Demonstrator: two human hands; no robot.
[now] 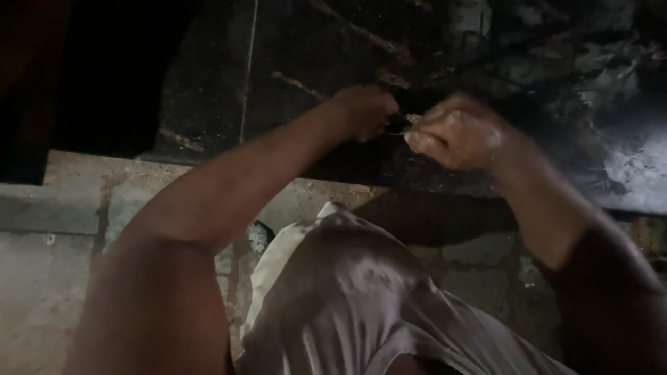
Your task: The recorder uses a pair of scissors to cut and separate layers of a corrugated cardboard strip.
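Note:
Both my hands meet in front of a dark, sooty surface (292, 48). My left hand (365, 111) is closed, fingers curled around something small and thin that I cannot make out. My right hand (455, 132) is also closed, pinching the same small dark piece (401, 123) between the two hands. The picture is dim and blurred, so the thing held stays unclear. A pale, wet-looking cloth (347, 292) over my knee fills the lower middle.
Thin sticks or twigs (361, 35) lie across the dark surface at the top. A grey ash-like patch (639, 167) shows at the right. A worn concrete ledge (76, 208) runs along the left, with darkness above it.

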